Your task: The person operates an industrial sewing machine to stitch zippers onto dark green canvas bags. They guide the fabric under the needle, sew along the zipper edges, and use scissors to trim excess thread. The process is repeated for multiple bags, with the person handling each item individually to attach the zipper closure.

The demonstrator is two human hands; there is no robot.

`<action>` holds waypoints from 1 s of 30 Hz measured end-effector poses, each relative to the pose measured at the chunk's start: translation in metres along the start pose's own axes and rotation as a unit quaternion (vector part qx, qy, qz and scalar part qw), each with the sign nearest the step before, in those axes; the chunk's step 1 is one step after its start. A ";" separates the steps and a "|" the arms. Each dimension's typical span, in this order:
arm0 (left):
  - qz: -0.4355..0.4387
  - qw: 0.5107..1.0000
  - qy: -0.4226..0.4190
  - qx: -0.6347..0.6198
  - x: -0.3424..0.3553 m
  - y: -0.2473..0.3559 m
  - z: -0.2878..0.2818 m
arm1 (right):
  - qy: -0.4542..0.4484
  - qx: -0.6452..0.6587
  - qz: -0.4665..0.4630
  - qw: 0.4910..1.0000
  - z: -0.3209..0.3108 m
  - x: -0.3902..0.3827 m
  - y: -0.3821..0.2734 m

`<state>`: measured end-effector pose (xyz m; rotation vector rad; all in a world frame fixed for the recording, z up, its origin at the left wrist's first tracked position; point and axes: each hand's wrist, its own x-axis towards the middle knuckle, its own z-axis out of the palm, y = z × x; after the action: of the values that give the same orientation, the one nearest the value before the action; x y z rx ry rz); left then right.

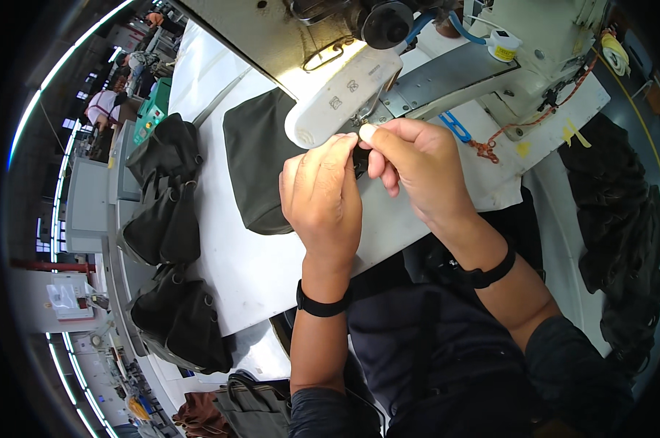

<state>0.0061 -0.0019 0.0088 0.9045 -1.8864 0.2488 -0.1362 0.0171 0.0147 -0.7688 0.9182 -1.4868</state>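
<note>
Both hands at the sewing machine (pixel 417 44) needle area. Left hand (pixel 322 197) and right hand (pixel 417 164) fingers pressed together, pinching a small black piece (pixel 360 162) under the head. Step: positioning, likely. Next calls for steady feeding. Dark fabric (pixel 260 160) lies on counter (pixel 235 270).

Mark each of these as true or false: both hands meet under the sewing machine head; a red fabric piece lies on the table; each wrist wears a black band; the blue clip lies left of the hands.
1. Left hand and right hand meet under the sewing machine head: true.
2. Red fabric lies on the table: false, the dark fabric piece is black.
3. Each wrist wears a black band: true.
4. The blue clip lies left of the hands: false, right.
</note>
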 end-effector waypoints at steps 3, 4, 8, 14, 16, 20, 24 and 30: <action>-0.002 1.000 0.000 -0.003 0.000 0.000 0.001 | -0.001 0.012 -0.020 1.000 0.001 0.000 0.004; 0.000 1.000 -0.002 -0.003 0.001 0.001 0.000 | -0.004 0.011 -0.022 1.000 0.000 0.000 0.003; 0.004 1.000 -0.015 0.010 0.005 -0.001 0.001 | 0.005 -0.012 -0.017 1.000 0.001 0.000 -0.001; 0.014 1.000 0.018 0.007 0.003 -0.010 0.008 | 0.006 -0.041 -0.062 0.997 -0.003 -0.002 0.004; 0.007 1.000 0.012 0.005 0.005 -0.009 0.010 | 0.006 -0.063 -0.092 0.994 -0.008 0.001 -0.002; -0.028 0.999 0.009 0.032 0.006 -0.006 0.010 | -0.005 -0.124 -0.122 0.985 -0.010 0.017 -0.023; -0.060 0.997 -0.005 0.038 0.004 0.000 0.008 | -0.049 -0.170 -0.102 0.979 -0.008 0.025 -0.039; -0.015 0.999 -0.002 0.036 0.007 0.000 0.006 | -0.112 -0.132 -0.116 0.978 -0.019 0.033 -0.034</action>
<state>0.0009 -0.0084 0.0118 0.9822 -1.8752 0.2984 -0.1731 -0.0129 0.0341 -1.2484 0.8844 -1.4571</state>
